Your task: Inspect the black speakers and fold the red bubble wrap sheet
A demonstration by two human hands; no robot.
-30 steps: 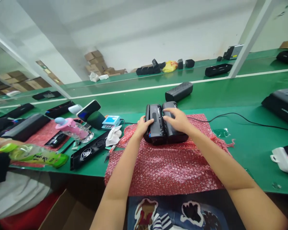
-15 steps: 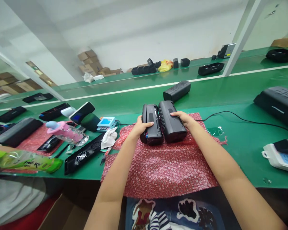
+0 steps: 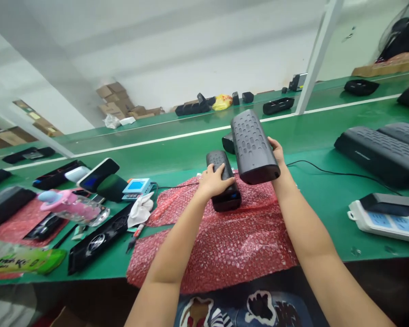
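Note:
My right hand (image 3: 278, 153) grips a black speaker (image 3: 252, 146) with a perforated grille and holds it lifted above the bench, tilted toward me. My left hand (image 3: 214, 180) is closed over a second black speaker (image 3: 226, 190) that lies on a sheet of red bubble wrap (image 3: 225, 240) on the green bench (image 3: 327, 190). A third black speaker (image 3: 227, 142) lies on the bench behind them, mostly hidden by the lifted one.
Left of the wrap lie a white cloth (image 3: 140, 210), a blue meter (image 3: 137, 186), a phone on a stand (image 3: 98, 175), a pink bottle (image 3: 71, 206) and a black panel (image 3: 98, 236). Large black speakers (image 3: 378, 152) and a white power strip (image 3: 385, 220) lie at right.
My right hand has lifted its speaker off the bubble wrap and turned its grille toward me. My left hand has moved on top of the other speaker, which stays on the wrap.

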